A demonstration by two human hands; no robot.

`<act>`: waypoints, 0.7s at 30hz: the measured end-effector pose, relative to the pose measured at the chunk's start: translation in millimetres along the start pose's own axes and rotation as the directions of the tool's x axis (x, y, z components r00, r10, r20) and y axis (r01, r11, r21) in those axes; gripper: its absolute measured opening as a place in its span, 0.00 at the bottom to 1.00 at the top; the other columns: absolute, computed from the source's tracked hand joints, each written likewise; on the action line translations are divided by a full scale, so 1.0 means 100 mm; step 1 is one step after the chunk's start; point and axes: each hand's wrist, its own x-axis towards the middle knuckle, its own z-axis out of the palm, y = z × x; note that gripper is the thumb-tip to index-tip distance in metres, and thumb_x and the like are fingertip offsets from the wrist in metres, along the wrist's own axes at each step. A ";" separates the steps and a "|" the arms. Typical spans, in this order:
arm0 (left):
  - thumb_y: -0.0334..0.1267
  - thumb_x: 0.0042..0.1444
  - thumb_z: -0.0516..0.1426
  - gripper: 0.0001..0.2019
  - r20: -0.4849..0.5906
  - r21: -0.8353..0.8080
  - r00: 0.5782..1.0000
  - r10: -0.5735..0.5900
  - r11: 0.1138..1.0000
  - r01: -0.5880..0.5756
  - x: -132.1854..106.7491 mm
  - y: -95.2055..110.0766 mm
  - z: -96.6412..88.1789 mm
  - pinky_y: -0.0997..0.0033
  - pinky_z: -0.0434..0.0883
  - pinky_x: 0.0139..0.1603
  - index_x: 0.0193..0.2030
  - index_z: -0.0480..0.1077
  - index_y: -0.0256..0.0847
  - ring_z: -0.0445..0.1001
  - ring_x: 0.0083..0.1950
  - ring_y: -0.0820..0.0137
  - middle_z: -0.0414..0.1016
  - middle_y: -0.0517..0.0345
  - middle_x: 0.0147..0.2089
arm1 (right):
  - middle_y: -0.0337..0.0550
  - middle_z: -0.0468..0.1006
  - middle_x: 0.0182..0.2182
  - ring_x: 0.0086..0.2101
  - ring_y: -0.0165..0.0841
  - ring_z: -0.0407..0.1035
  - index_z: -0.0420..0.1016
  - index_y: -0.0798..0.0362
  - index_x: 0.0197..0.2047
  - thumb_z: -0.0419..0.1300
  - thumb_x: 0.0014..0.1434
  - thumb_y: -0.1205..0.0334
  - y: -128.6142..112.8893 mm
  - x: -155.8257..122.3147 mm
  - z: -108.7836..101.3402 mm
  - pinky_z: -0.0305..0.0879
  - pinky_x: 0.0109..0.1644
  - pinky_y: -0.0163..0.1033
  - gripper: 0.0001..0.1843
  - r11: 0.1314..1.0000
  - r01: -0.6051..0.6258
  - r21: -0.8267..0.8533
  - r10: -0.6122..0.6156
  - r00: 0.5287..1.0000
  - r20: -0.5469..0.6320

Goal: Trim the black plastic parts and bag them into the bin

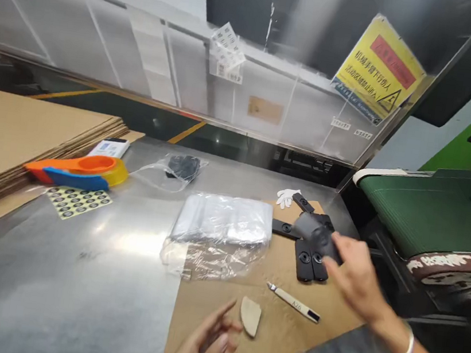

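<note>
My right hand (pixel 355 276) grips a flat black part (pixel 318 239) between thumb and fingers; the part is smeared by motion. It is above several oblong black pieces with round recesses (pixel 305 258), lying on a brown cardboard sheet (pixel 209 306). Low in the view, my left hand (pixel 204 346) is empty, its fingers loosely bent and apart. Close to its fingertips lies a small beige wedge-shaped piece (pixel 250 317). A pen-like craft knife marked A26 (pixel 293 303) rests on the cardboard between the hands. Beyond it is a stack of clear plastic bags (pixel 225 221).
Flattened cardboard (pixel 27 137) is stacked at left, beside an orange and blue tape dispenser (pixel 80 170) and a sheet of round stickers (pixel 78 202). A white glove (pixel 287 198) lies behind the black pieces. A green conveyor belt (pixel 435 208) stands at right.
</note>
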 end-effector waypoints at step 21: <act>0.30 0.48 0.57 0.15 0.135 0.521 0.901 0.411 0.744 -0.418 -0.22 0.14 -0.65 0.66 0.69 0.42 0.45 0.74 0.38 0.74 0.38 0.63 0.77 0.49 0.36 | 0.48 0.64 0.47 0.47 0.41 0.61 0.57 0.43 0.61 0.55 0.56 0.66 -1.86 -0.69 0.58 0.63 0.48 0.47 0.29 0.623 -0.002 0.782 -0.186 0.971 0.150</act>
